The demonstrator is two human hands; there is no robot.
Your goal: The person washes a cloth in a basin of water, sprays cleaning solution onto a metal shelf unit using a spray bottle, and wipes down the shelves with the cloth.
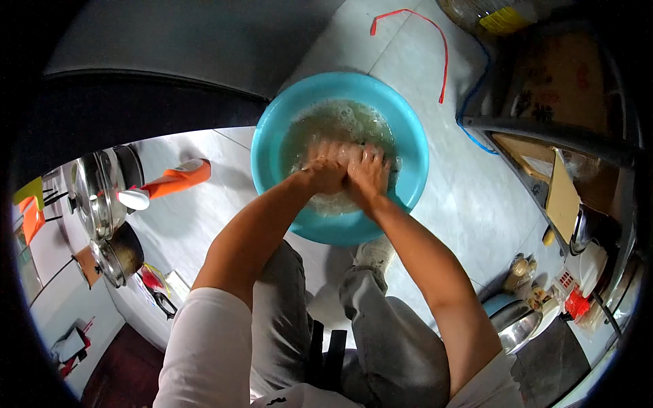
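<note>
Both my hands are down in a turquoise basin that stands on the floor, partly under cloudy, foamy water. My left hand has its fingers pointing forward, blurred by the water. Right beside it and touching it is my right hand, with fingers stretched forward and slightly apart. Whatever lies beneath the palms is hidden by the murky water. A small dark patch shows by the right fingers, too unclear to name.
An orange spray bottle is on the tiles at left, near lidded pots. A red strap lies on the floor beyond the basin. Along the right stands a dark shelf with cardboard. Metal bowls sit at lower right.
</note>
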